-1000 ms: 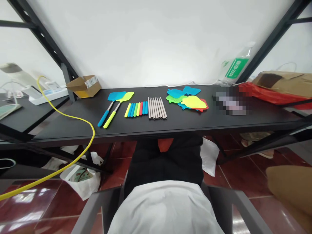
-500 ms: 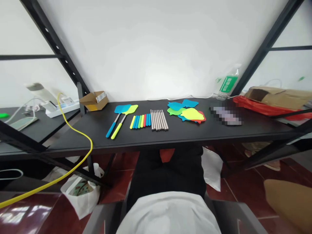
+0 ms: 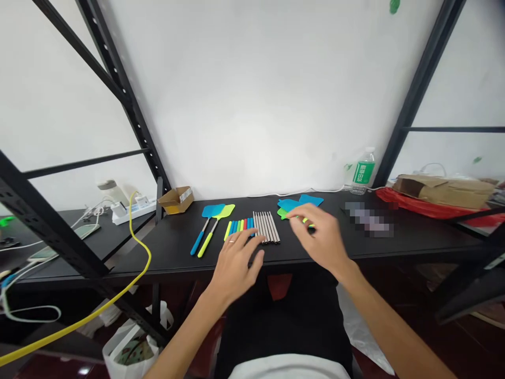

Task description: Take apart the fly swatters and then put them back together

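My left hand (image 3: 236, 266), wearing a ring, hovers at the near ends of a row of coloured handles (image 3: 238, 226), partly covering them. Its fingers are spread and nothing is in them. Over the pile of leaf-shaped swatter heads (image 3: 311, 200) hangs my right hand (image 3: 317, 231), fingers bent and apart from the thumb, holding nothing visible; it hides much of the pile. Between the hands lie several slim metal rods (image 3: 268, 226) side by side. Two whole fly swatters, one blue (image 3: 213, 211) and one yellow (image 3: 205, 245), rest left of the handles.
The black desk (image 3: 173, 237) stands against a white wall. An open cardboard box (image 3: 175, 201) sits at its back left, a water bottle (image 3: 363, 172) at the back right. A yellow cable (image 3: 147, 243) loops past the left side, near a metal frame post (image 3: 126, 100).
Both my hands have come into view over the desk, left by the handles and right over the swatter heads. The camera view has tilted upward. The laid-out parts appear unmoved.
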A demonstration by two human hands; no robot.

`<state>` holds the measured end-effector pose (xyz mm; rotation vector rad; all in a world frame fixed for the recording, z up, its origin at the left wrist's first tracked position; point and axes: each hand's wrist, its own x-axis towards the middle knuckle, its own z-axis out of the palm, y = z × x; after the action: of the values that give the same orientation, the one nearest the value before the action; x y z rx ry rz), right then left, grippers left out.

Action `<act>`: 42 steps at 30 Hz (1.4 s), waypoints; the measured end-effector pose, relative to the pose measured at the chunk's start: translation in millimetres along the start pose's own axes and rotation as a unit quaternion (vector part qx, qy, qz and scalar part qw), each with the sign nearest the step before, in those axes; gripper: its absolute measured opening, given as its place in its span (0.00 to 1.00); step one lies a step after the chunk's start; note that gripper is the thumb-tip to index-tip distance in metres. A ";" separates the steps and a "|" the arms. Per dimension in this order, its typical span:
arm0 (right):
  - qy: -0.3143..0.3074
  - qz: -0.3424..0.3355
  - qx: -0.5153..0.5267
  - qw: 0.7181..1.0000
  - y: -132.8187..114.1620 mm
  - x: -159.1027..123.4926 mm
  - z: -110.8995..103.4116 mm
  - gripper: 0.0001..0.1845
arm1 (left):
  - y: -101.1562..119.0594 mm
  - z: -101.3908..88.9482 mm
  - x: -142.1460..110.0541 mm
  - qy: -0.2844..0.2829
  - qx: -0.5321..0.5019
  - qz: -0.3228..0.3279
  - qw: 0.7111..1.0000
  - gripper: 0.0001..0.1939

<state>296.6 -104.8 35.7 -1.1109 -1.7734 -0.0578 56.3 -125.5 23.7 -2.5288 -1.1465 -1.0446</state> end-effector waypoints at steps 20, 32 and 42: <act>-0.188 0.170 -0.216 0.943 61.1 55.5 124.3 0.20 | -117.1 81.2 42.6 -0.158 0.062 -0.263 0.950 0.44; -0.176 0.237 -0.215 0.931 67.6 69.2 145.4 0.14 | -127.2 98.4 77.6 -0.063 0.113 -0.264 0.956 0.22; -0.173 0.269 -0.186 0.929 69.3 67.4 142.8 0.13 | -124.6 92.7 71.0 -0.039 0.082 -0.268 0.959 0.19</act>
<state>238.1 49.6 -13.9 -1.9547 -1.7351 0.1495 48.6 41.2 -12.9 -2.1931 -1.9216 -0.9029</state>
